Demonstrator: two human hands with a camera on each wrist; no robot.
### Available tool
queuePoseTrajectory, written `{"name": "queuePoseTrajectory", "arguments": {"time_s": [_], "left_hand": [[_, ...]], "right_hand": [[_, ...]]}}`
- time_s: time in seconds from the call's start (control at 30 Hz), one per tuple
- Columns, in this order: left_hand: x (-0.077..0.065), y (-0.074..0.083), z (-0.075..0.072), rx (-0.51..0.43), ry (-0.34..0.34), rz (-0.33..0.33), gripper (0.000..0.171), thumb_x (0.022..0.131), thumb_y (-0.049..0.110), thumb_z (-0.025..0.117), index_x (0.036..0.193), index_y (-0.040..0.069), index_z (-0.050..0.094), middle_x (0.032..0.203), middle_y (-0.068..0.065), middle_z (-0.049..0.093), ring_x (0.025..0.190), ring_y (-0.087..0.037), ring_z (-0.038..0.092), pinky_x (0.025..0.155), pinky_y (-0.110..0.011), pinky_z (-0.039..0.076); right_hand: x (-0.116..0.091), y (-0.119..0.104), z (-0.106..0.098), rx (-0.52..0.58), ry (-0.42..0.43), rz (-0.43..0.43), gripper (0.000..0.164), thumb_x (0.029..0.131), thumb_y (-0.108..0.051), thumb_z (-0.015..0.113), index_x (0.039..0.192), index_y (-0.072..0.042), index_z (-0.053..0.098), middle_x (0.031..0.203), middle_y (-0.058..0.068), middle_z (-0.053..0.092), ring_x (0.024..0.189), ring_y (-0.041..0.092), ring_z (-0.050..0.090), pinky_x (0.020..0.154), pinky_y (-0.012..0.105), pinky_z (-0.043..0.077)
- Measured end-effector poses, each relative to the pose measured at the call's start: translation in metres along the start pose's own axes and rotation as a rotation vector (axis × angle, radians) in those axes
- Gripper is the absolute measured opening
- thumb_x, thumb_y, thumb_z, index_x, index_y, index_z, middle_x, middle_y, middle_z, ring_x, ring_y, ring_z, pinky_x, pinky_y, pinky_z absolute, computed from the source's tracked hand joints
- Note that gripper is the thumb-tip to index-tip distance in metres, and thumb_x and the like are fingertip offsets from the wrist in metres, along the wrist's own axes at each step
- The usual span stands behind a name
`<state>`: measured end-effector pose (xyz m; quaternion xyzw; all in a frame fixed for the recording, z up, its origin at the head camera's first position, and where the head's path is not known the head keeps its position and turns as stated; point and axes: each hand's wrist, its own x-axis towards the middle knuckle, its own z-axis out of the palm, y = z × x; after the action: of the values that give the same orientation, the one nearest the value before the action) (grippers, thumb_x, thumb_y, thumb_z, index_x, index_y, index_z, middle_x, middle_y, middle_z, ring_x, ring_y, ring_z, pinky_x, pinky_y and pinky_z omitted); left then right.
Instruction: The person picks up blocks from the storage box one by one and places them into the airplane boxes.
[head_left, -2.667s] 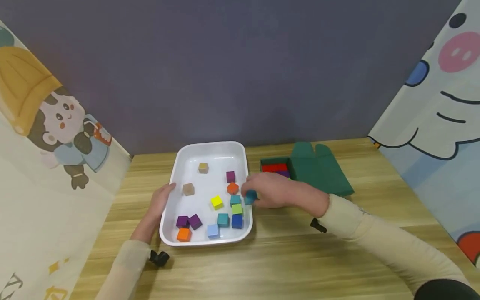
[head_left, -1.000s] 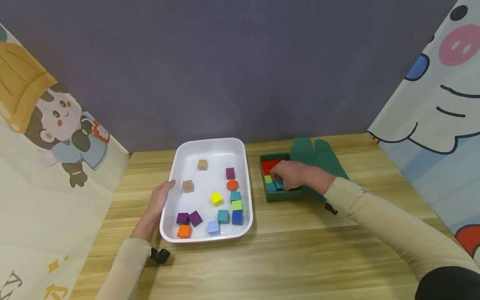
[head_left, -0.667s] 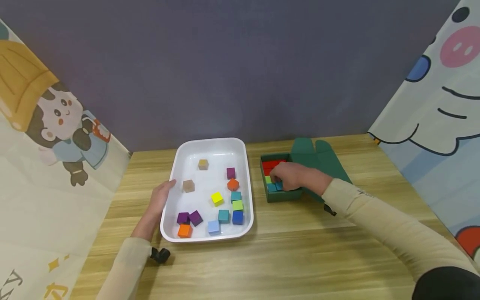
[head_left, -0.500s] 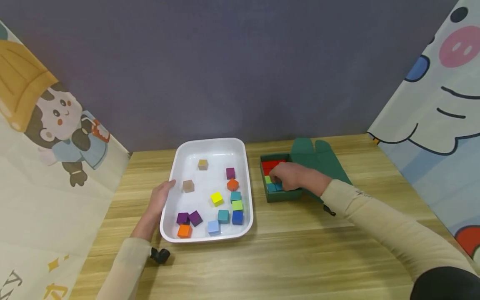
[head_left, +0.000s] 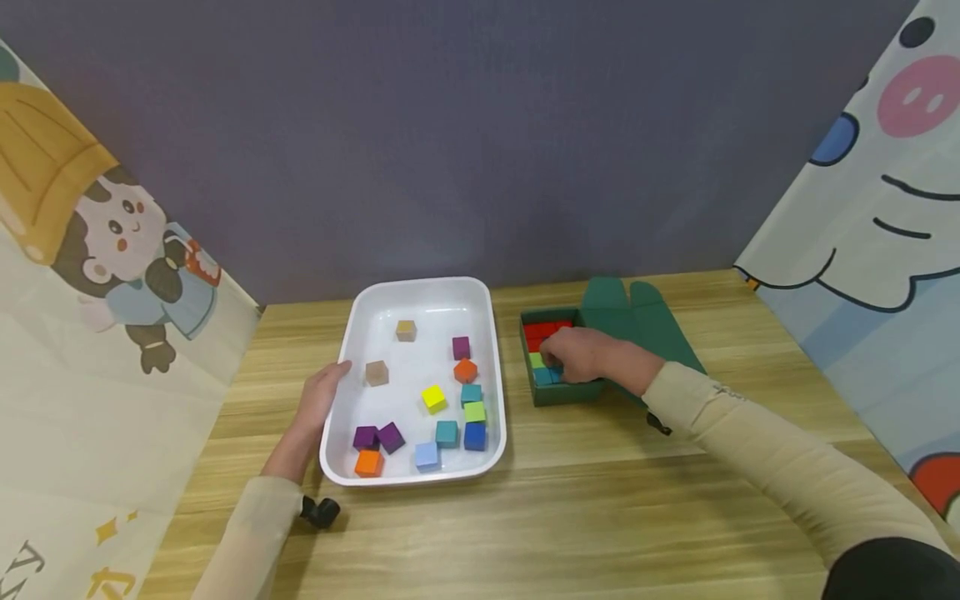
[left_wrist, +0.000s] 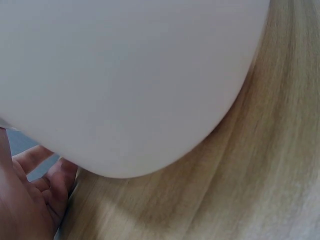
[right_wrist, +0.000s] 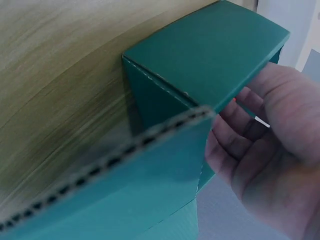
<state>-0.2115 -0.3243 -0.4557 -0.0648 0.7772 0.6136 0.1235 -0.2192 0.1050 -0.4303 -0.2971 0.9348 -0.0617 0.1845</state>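
Observation:
My left hand (head_left: 318,396) grips the left rim of a white tray (head_left: 336,417), thumb over the edge. In the left wrist view the tray wall (left_wrist: 130,90) fills much of the picture, with fingers (left_wrist: 62,172) bent beside it. My right hand (head_left: 585,354) reaches into an open green cardboard box (head_left: 566,394), fingers curled down on a teal-blue cube (head_left: 557,375). Beside it sit another teal cube (head_left: 542,377), a lime cube (head_left: 536,360) and red blocks (head_left: 536,331). The right wrist view shows curled fingers (right_wrist: 232,135) inside the box wall (right_wrist: 210,55), their tips hidden.
Loose cubes lie in the tray, among them yellow (head_left: 433,399), dark blue (head_left: 475,436), orange (head_left: 368,463) and plain wood (head_left: 377,372). The box's green lid (head_left: 660,333) lies folded back to the right, under the right forearm. A grey wall (head_left: 480,150) backs the wooden table (head_left: 585,517).
My right hand has carried the teal-blue cube from the tray's right rim rightward into the box. Over the last second it has hardly moved; the left hand keeps its place on the tray.

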Motion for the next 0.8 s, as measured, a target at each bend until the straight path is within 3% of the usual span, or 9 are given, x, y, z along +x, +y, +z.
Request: {"name": "queuePoseTrajectory", "arguments": {"time_s": [0.23,0.43,0.63,0.8], "left_hand": [[0.015,-0.019,-0.006,-0.018,0.013,0.005,0.061,0.102,0.041,0.045,0.143,-0.005,0.04,0.12,-0.029,0.057,0.09,-0.023,0.066,0.076,-0.038,0.059],[0.02,-0.029,-0.007,-0.006,0.026,0.008,0.064,0.101,0.046,0.045,0.144,-0.002,0.041,0.121,-0.029,0.057,0.089,-0.021,0.066,0.076,-0.038,0.059],[0.01,-0.014,-0.005,-0.025,0.007,-0.017,0.06,0.102,0.039,0.045,0.144,-0.004,0.039,0.124,-0.031,0.055,0.094,-0.026,0.065,0.078,-0.038,0.058],[0.004,-0.002,-0.001,-0.035,-0.005,-0.023,0.057,0.103,0.035,0.045,0.142,-0.007,0.04,0.122,-0.032,0.055,0.094,-0.028,0.065,0.077,-0.038,0.058]], "right_hand": [[-0.001,-0.006,-0.006,0.002,0.024,-0.004,0.019,0.087,-0.013,0.073,0.104,-0.01,0.066,0.099,0.003,0.065,0.087,0.02,0.062,0.074,0.035,0.054],[-0.002,-0.042,-0.024,0.02,0.084,-0.072,0.015,0.09,-0.021,0.071,0.101,-0.011,0.067,0.092,0.0,0.064,0.077,0.013,0.056,0.069,0.032,0.051],[0.011,-0.098,-0.036,-0.025,0.049,-0.148,0.018,0.089,-0.024,0.071,0.104,-0.015,0.068,0.091,-0.005,0.064,0.077,0.011,0.054,0.068,0.025,0.051],[0.025,-0.14,-0.042,-0.072,-0.004,-0.214,0.02,0.088,-0.027,0.073,0.106,-0.02,0.068,0.098,-0.006,0.067,0.082,0.01,0.055,0.073,0.026,0.052]]}}
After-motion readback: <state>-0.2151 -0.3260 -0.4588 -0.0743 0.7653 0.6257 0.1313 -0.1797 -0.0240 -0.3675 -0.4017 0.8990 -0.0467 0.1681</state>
